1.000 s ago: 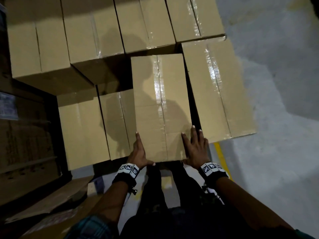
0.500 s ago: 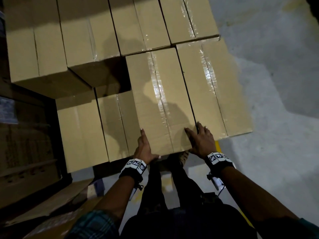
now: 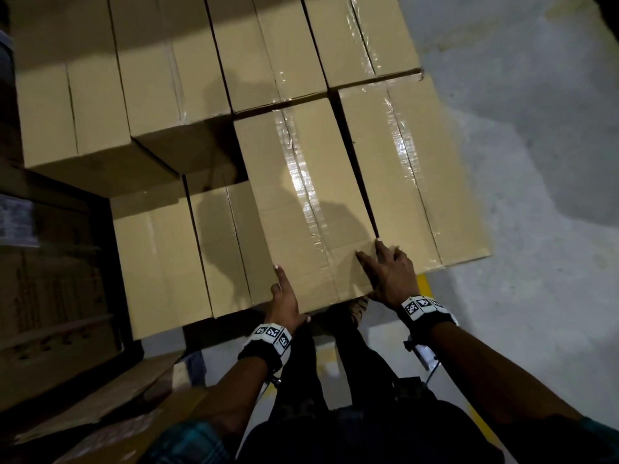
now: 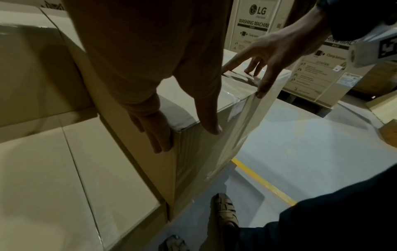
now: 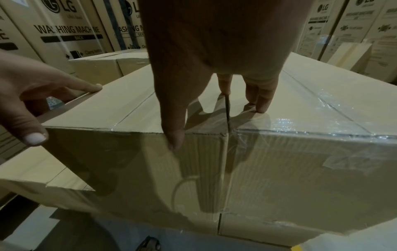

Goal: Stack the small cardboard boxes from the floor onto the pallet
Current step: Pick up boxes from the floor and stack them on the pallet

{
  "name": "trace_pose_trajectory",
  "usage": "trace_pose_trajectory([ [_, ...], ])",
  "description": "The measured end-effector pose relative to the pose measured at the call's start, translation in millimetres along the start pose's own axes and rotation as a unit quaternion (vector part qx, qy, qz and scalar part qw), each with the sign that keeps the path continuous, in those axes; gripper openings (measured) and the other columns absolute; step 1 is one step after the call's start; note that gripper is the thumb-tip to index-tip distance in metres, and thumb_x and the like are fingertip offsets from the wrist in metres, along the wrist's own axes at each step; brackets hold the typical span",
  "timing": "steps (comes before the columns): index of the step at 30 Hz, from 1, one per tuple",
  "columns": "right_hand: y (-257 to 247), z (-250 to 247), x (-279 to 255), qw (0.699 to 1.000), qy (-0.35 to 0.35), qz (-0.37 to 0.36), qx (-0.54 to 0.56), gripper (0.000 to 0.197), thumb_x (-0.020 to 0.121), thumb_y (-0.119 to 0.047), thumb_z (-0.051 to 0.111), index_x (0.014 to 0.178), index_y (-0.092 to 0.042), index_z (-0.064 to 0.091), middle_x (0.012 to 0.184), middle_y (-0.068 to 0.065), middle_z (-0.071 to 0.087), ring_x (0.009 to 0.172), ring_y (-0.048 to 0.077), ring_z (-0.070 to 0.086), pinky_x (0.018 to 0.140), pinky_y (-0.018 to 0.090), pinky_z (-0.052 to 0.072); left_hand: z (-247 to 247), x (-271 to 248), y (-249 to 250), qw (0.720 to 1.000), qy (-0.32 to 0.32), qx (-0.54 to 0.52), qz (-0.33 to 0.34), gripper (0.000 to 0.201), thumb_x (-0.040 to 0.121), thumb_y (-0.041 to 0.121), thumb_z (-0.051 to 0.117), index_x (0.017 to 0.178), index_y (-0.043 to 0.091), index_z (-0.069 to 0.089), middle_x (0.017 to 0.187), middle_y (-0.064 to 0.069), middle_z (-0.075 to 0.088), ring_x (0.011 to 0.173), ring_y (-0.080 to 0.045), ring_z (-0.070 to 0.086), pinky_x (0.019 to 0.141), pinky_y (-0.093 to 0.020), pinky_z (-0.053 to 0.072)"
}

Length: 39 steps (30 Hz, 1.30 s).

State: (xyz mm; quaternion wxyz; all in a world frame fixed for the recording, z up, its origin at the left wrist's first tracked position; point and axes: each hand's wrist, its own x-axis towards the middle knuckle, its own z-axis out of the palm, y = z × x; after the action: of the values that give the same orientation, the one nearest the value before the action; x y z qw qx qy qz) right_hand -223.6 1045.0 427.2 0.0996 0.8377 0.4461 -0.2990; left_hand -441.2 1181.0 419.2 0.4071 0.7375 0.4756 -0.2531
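Observation:
A taped cardboard box point(image 3: 301, 202) lies on the top layer of the stack, its right side against a neighbouring box point(image 3: 412, 169) and its far end at the back row. My left hand point(image 3: 289, 294) straddles its near-left corner, straight fingers point(image 4: 159, 135) along the left side and the thumb on the near face. My right hand point(image 3: 385, 269) rests on the near-right corner, fingers point(image 5: 262, 101) flat on top over the seam between the two boxes point(image 5: 128, 161), thumb over the near edge. The pallet is hidden under the boxes.
Lower boxes point(image 3: 160, 259) sit to the left, and a taller stack point(image 3: 83, 105) stands behind them. Grey floor point(image 3: 536, 195) with a yellow line point(image 4: 264, 183) lies to the right. Washing machine cartons point(image 4: 253, 25) stand beyond. Flattened cardboard point(image 3: 100, 396) lies at lower left.
The box has slid forward and to the right, closing the dark gap to the right-hand box. Both hands moved with it, staying at its near corners.

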Motion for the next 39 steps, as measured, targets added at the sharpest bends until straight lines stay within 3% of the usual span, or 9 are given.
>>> trace_pose_trajectory([
  [2, 0, 2, 0, 1.000, 0.001, -0.005, 0.001, 0.113, 0.052, -0.048, 0.094, 0.151, -0.039, 0.038, 0.157, 0.022, 0.035, 0.121, 0.059, 0.047, 0.095, 0.062, 0.047, 3, -1, -3, 1.000, 0.002, -0.011, 0.003, 0.145, 0.079, 0.020, 0.088, 0.138, 0.016, -0.045, 0.153, -0.028, 0.027, 0.134, -0.041, 0.047, 0.105, -0.041, 0.041],
  [7, 1, 3, 1, 1.000, -0.007, -0.002, 0.023, 0.116, 0.048, -0.046, 0.096, 0.148, -0.038, 0.039, 0.154, 0.024, 0.040, 0.117, 0.061, 0.049, 0.091, 0.065, 0.048, 0, 1, -7, 1.000, 0.000, -0.013, 0.008, 0.146, 0.077, 0.020, 0.089, 0.149, 0.012, -0.038, 0.154, -0.029, 0.025, 0.134, -0.042, 0.047, 0.106, -0.044, 0.041],
  [13, -2, -6, -1, 1.000, 0.011, 0.001, 0.011, 0.107, 0.062, -0.045, 0.090, 0.155, -0.036, 0.037, 0.161, 0.021, 0.030, 0.124, 0.057, 0.045, 0.100, 0.060, 0.044, -9, 3, -6, 1.000, 0.011, -0.005, 0.021, 0.145, 0.077, 0.021, 0.089, 0.152, 0.015, -0.034, 0.155, -0.027, 0.026, 0.130, -0.043, 0.050, 0.105, -0.045, 0.043],
  [22, -2, 8, 2, 0.998, 0.031, -0.019, 0.044, 0.112, 0.045, -0.044, 0.097, 0.143, -0.037, 0.041, 0.144, 0.028, 0.049, 0.111, 0.062, 0.052, 0.087, 0.067, 0.051, -13, 5, -18, 0.997, 0.024, 0.067, 0.037, 0.139, 0.081, 0.022, 0.085, 0.152, 0.013, -0.034, 0.146, -0.028, 0.038, 0.118, -0.043, 0.058, 0.097, -0.048, 0.050],
  [28, 4, 7, -1, 0.997, 0.047, -0.028, 0.053, 0.098, 0.049, -0.040, 0.096, 0.140, -0.031, 0.060, 0.140, 0.028, 0.053, 0.110, 0.061, 0.052, 0.089, 0.063, 0.050, -14, 0, -9, 0.998, 0.024, 0.065, 0.011, 0.141, 0.076, 0.024, 0.089, 0.155, 0.009, -0.027, 0.150, -0.027, 0.033, 0.121, -0.042, 0.056, 0.097, -0.047, 0.049],
  [32, 14, 4, 4, 0.997, 0.036, -0.036, 0.060, 0.098, 0.053, -0.050, 0.093, 0.142, -0.031, 0.058, 0.141, 0.026, 0.053, 0.113, 0.059, 0.051, 0.094, 0.062, 0.047, -10, 5, 9, 0.997, 0.042, 0.056, -0.024, 0.142, 0.074, 0.038, 0.090, 0.157, 0.009, -0.022, 0.160, -0.028, 0.011, 0.139, -0.044, 0.038, 0.107, -0.049, 0.042],
  [35, 25, 7, 6, 0.994, 0.026, -0.051, 0.098, 0.093, 0.061, -0.069, 0.071, 0.144, -0.030, 0.054, 0.142, 0.018, 0.054, 0.117, 0.051, 0.053, 0.098, 0.057, 0.046, -3, 7, 26, 0.995, 0.074, 0.053, -0.044, 0.131, 0.079, 0.048, 0.083, 0.160, 0.012, -0.012, 0.164, -0.028, -0.009, 0.151, -0.046, 0.012, 0.118, -0.053, 0.030],
  [37, 34, 3, 5, 0.981, 0.040, -0.060, 0.177, 0.083, 0.070, -0.064, 0.067, 0.141, -0.022, 0.057, 0.140, 0.018, 0.054, 0.119, 0.044, 0.056, 0.098, 0.052, 0.047, 2, 10, 43, 0.992, 0.108, 0.061, -0.025, 0.121, 0.082, 0.052, 0.078, 0.161, 0.013, -0.005, 0.165, -0.025, -0.013, 0.152, -0.046, 0.005, 0.120, -0.056, 0.024],
  [39, 44, -6, 1, 0.959, 0.078, -0.057, 0.267, 0.070, 0.078, -0.045, 0.074, 0.139, -0.012, 0.060, 0.137, 0.020, 0.054, 0.120, 0.038, 0.057, 0.099, 0.041, 0.048, 7, 13, 62, 0.990, 0.129, 0.058, 0.004, 0.110, 0.087, 0.052, 0.073, 0.162, 0.014, 0.002, 0.166, -0.022, -0.012, 0.153, -0.044, 0.000, 0.122, -0.057, 0.019],
])
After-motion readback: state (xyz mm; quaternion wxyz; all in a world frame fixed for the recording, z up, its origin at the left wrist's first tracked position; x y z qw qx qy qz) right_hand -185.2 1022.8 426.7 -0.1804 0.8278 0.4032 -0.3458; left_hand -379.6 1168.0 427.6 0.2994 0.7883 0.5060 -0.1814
